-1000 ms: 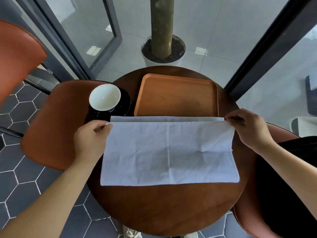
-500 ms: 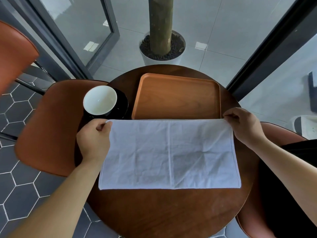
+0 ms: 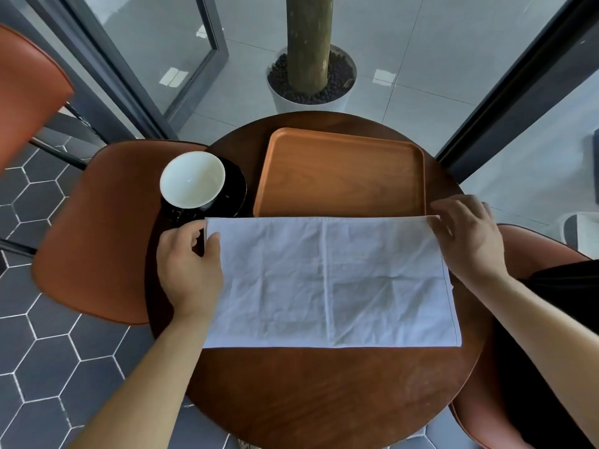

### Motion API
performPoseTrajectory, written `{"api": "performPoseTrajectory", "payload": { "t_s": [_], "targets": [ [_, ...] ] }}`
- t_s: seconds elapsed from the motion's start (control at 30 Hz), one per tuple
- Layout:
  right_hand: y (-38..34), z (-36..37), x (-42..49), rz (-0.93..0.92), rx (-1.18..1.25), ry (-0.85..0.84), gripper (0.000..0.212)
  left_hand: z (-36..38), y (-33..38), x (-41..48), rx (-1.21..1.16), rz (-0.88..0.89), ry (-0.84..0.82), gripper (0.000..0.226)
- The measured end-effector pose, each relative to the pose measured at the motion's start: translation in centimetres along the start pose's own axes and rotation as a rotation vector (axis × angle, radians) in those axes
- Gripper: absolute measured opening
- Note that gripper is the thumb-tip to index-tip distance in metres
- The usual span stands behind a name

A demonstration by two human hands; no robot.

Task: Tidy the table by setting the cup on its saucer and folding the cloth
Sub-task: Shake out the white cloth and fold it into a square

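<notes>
A white cloth (image 3: 327,283), folded in half, lies flat across the middle of the round wooden table (image 3: 324,400). My left hand (image 3: 189,270) is at its far left corner, thumb on top of the cloth and curled fingers at the edge, pinching it. At the far right corner, my right hand (image 3: 468,238) rests on the cloth with fingers spread and nearly straight. The cup (image 3: 193,179), white inside, stands on its black saucer (image 3: 238,186) at the table's far left.
An orange wooden tray (image 3: 340,176) sits just beyond the cloth's far edge. Brown chairs stand at the left (image 3: 97,228) and right (image 3: 534,254) of the table. A white planter (image 3: 311,102) with a trunk is behind it, beside dark window frames.
The cloth's near layer was carried up over the far edge and laid flush with it. My right hand's fingers have straightened from their pinch.
</notes>
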State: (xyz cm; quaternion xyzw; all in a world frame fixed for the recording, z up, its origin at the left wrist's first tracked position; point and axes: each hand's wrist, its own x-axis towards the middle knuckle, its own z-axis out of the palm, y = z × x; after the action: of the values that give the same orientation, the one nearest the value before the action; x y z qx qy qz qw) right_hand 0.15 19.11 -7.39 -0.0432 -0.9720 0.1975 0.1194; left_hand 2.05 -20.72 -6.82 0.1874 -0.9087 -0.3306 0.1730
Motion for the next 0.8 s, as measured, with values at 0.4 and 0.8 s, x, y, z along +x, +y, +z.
{"api": "performPoseTrajectory", "payload": {
  "t_s": [0.4, 0.8],
  "targets": [
    [-13.5, 4.5, -15.9, -0.49, -0.128, -0.457, 0.071, -3.7, -5.0, -10.3, 0.561, 0.315, -0.495, 0.073],
    [-2.0, -0.6, -18.8, -0.331, -0.316, -0.494, 0.094, -4.2, -5.1, -11.1, 0.581, 0.149, -0.404, 0.08]
  ]
}}
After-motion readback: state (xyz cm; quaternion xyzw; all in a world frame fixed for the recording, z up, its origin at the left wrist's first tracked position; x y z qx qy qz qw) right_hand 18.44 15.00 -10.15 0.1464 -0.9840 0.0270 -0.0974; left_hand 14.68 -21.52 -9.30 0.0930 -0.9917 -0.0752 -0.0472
